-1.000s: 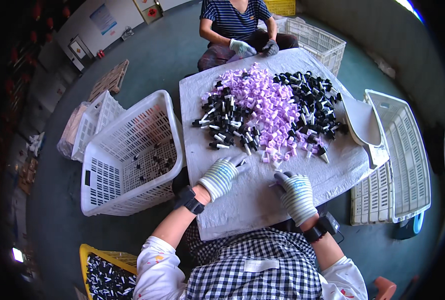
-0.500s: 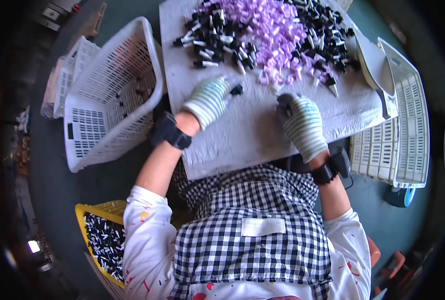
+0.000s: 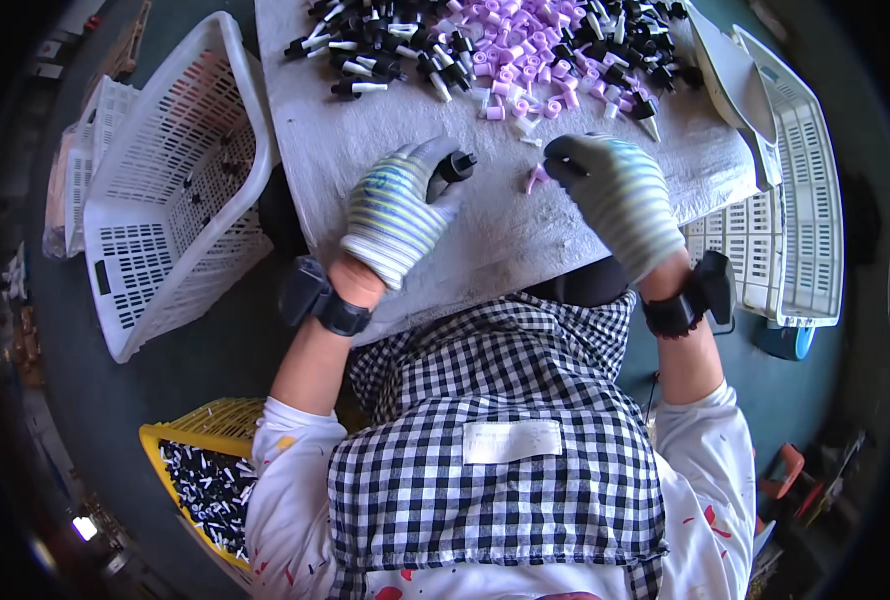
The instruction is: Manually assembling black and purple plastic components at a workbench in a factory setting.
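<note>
Both of my hands wear striped gloves with grey palms and fingers. My left hand point(image 3: 400, 205) is closed over the left part of the table, pinching a small black cap point(image 3: 457, 167) between thumb and fingers. Across from it, my right hand point(image 3: 620, 190) has its fingers curled together; a dark shape shows at the fingertips, too hidden to name. A small purple cap point(image 3: 536, 178) is right beside those fingertips; whether it touches them I cannot tell. Beyond my hands lie a heap of purple caps point(image 3: 510, 45) and black caps with white stems point(image 3: 365, 65).
The covered table point(image 3: 335, 140) holds the heap. A white scoop-like tray point(image 3: 735, 85) rests at its right edge, by white baskets point(image 3: 815, 200). To the left stands a white basket point(image 3: 115, 300) with a few dark pieces. A yellow basket point(image 3: 160, 455) of black-and-white parts is lower left.
The view has shifted, so the heap sits higher and further left. My hands are nearer each other, and a purple cap now shows beside my right fingertips. My left hand still holds the black cap.
</note>
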A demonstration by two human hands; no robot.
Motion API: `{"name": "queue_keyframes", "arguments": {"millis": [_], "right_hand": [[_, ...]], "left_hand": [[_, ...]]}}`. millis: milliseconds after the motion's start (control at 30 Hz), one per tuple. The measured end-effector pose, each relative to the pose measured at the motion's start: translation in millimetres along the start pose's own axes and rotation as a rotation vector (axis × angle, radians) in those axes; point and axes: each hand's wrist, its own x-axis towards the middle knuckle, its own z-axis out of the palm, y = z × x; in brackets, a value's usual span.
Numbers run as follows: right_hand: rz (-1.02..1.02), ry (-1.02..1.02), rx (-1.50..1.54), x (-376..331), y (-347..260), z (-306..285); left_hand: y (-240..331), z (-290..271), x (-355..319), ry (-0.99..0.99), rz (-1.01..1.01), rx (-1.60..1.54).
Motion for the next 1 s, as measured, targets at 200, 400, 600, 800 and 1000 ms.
{"name": "queue_keyframes", "arguments": {"millis": [200, 400, 600, 800, 1000], "right_hand": [[0.063, -0.129, -0.237, 13.4, -26.1, 26.3], [0.02, -0.189, 0.024, 5.1, 4.2, 15.5], [0.135, -0.105, 0.072, -5.0, 20.9, 11.1], [0.25, -0.168, 0.42, -8.8, 6.6, 5.4], [0.219, 0.043, 0.155, -3.7, 13.3, 21.9]], "left_hand": [[18.9, 14.0, -4.3, 0.116, -0.174, -0.242], [20.6, 23.5, -13.4, 0.072, -0.204, -0.449], [16.5, 28.0, -14.3, 0.087, -0.219, -0.521], [9.4, 34.4, -19.0, 0.112, -0.241, -0.574], [12.6, 30.6, -17.9, 0.121, -0.215, -0.5]]}}
